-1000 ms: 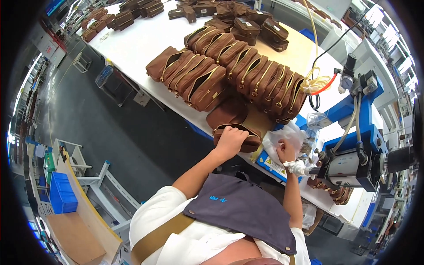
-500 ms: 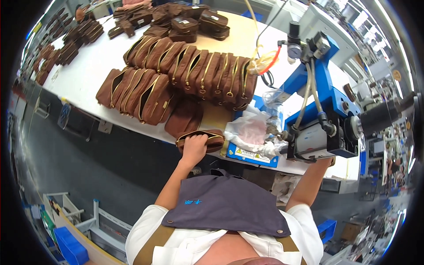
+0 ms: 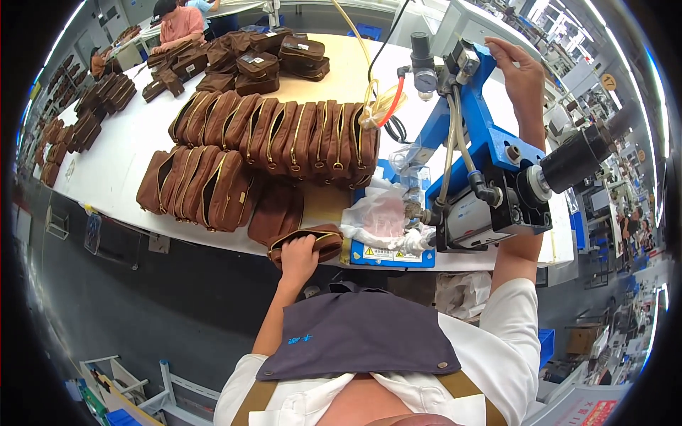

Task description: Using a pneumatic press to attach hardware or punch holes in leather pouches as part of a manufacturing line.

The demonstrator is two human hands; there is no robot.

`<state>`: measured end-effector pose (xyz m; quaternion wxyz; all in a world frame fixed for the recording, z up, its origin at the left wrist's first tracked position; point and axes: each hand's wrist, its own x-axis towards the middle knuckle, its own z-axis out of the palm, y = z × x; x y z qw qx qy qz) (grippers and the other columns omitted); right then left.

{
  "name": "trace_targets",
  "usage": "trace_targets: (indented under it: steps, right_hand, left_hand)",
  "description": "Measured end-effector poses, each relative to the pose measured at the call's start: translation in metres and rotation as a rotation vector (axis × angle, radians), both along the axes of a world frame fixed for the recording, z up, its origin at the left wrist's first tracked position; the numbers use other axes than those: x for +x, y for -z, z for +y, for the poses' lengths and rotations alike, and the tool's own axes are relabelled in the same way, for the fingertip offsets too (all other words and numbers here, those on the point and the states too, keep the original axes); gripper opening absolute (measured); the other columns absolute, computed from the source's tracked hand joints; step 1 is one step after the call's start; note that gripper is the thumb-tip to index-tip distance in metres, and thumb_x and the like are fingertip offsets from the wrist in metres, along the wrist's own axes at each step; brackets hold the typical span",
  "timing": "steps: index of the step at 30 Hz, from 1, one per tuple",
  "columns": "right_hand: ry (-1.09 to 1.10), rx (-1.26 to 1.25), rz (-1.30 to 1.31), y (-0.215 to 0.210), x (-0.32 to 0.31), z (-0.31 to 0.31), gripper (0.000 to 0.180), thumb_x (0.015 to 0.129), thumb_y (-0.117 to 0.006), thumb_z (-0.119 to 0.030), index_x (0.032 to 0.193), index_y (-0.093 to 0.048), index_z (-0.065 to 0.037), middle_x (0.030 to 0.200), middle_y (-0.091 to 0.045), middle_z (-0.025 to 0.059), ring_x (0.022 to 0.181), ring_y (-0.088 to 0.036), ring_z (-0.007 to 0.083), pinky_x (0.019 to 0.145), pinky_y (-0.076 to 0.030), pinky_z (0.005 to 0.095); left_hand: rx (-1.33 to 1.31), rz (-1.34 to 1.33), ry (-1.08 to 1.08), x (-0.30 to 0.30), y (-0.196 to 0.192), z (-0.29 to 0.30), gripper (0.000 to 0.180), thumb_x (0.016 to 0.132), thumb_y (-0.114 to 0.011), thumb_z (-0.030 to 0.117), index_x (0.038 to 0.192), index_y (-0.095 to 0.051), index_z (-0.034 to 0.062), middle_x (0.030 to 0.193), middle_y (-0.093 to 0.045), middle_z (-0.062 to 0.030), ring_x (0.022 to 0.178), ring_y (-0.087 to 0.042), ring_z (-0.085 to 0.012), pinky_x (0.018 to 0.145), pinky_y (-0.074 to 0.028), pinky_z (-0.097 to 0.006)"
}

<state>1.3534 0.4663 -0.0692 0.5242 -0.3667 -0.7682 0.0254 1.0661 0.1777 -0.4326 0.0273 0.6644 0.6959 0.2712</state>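
Note:
My left hand [image 3: 300,257] is closed on the near edge of a brown zip pouch [image 3: 328,243]. Its gold zipper gapes at the top, and my fingers reach into the mouth. Another brown pouch [image 3: 272,216] lies right behind it on the table. Just to the right is the blue base [image 3: 389,255] of a pneumatic press [image 3: 474,216], with crumpled white plastic [image 3: 383,216] over it. My right hand [image 3: 524,74] is raised beyond the press, its fingers stretched toward the top of the blue frame. I see nothing held in it; the press hides part of that forearm.
Two rows of brown zip pouches [image 3: 284,138] stand on the white table [image 3: 92,177]. More dark pouches [image 3: 259,67] are piled farther back. A pressure gauge [image 3: 425,79], hoses and coiled yellow tubing [image 3: 380,106] surround the press. A person in pink [image 3: 181,27] works at the far left.
My right hand has risen from behind the press body to the top of its frame. My left hand still grips the pouch. The whole view has shifted somewhat.

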Motion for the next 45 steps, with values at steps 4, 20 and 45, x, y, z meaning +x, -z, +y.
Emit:
trace_targets:
  steps: [4,20,45]
  right_hand:
    - [-0.054,-0.048,-0.014,-0.001,0.002,0.010,0.018,0.090,-0.065,-0.020,0.104,-0.075,-0.014,0.096,-0.072,0.0039,0.090,-0.066,0.0135,0.082,-0.050,0.0254]
    - [0.046,-0.018,-0.208,-0.012,0.008,0.001,0.017,0.090,-0.065,-0.020,0.102,-0.075,-0.013,0.091,-0.073,0.0051,0.086,-0.068,0.0145,0.078,-0.052,0.0250]
    - [-0.028,0.005,-0.328,-0.022,0.010,0.005,0.020,0.092,-0.061,-0.009,0.108,-0.072,-0.010,0.098,-0.070,0.0037,0.091,-0.065,0.0137,0.083,-0.052,0.0244]
  left_hand:
    - [-0.008,-0.013,-0.009,0.000,0.002,-0.001,0.014,0.076,-0.062,0.013,0.084,-0.052,0.0070,0.080,-0.061,-0.0095,0.082,-0.060,-0.0309,0.073,-0.042,-0.046]
    - [-0.028,-0.023,0.000,0.000,-0.001,0.000,0.013,0.075,-0.061,0.012,0.082,-0.052,0.0065,0.078,-0.061,-0.0113,0.080,-0.060,-0.0329,0.071,-0.043,-0.047]
    - [-0.079,-0.037,-0.031,0.004,0.003,-0.009,0.018,0.075,-0.065,0.016,0.086,-0.055,0.0071,0.079,-0.063,-0.0140,0.081,-0.061,-0.0363,0.075,-0.044,-0.050]
